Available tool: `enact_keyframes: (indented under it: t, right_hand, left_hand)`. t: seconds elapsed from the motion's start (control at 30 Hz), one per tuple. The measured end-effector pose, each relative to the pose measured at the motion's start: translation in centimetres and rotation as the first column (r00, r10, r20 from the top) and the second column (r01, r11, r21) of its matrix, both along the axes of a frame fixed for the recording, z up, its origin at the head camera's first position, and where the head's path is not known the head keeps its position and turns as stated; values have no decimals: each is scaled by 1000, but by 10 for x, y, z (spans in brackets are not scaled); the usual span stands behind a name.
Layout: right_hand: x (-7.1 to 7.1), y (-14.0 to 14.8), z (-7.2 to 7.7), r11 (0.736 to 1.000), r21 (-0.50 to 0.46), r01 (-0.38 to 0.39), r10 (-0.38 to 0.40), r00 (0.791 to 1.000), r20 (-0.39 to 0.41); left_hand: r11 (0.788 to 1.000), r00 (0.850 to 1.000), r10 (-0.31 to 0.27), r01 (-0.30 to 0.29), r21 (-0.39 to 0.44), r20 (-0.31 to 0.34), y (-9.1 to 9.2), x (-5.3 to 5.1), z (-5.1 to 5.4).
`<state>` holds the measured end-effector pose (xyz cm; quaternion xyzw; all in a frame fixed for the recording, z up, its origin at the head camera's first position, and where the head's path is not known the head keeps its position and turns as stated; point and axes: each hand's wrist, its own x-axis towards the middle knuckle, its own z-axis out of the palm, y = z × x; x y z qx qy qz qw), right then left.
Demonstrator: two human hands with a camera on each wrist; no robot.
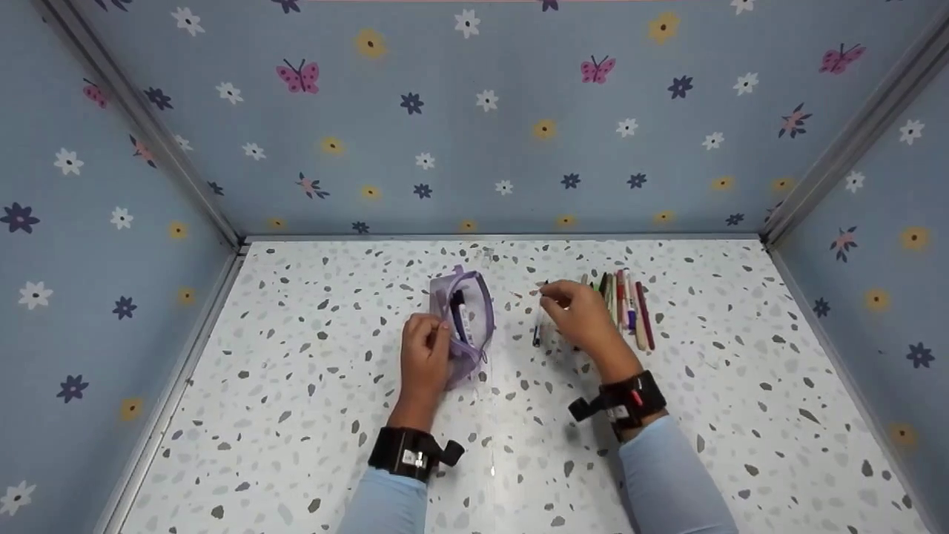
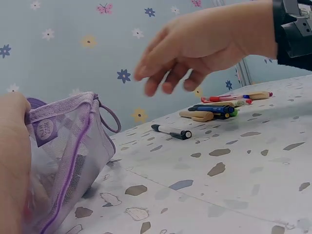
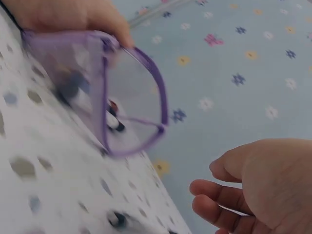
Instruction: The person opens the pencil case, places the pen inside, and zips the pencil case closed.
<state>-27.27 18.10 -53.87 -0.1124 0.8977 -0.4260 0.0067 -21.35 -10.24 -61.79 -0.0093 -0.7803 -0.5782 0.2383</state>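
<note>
Left hand (image 1: 425,352) grips purple mesh pouch (image 2: 68,151); right hand (image 1: 584,315), fingers loosely curved, nothing held, above dark-ended marker (image 2: 170,131).

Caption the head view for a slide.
Left hand grips an open purple mesh pouch; right hand hovers near a loose marker and a cluster of pens.

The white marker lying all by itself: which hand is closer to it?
The right hand: it hovers close to the white marker without touching it. The left hand is farther away, to the marker's left, holding the purple pouch.
</note>
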Motion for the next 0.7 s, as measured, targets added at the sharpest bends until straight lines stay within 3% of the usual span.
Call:
enact_keyframes:
  t: [0.2,0.43,0.6,0.7]
  right_hand:
    - [-3,55,-4,997,28,74,-75,996,54]
    - [-4,95,-7,978,52,202,-206,974,94]
    - [-2,114,-8,956,68,287,-294,944,147]
    - [-2,122,-10,932,100,349,-360,923,133]
  left_hand:
    - [1000,1000,-9,9,18,5,0,0,1]
    - [1000,1000,3,-3,14,20,-2,0,2]
    - [998,997,-34,30,52,68,-1,1,1]
    - [996,996,-47,41,82,77,-1,2,1]
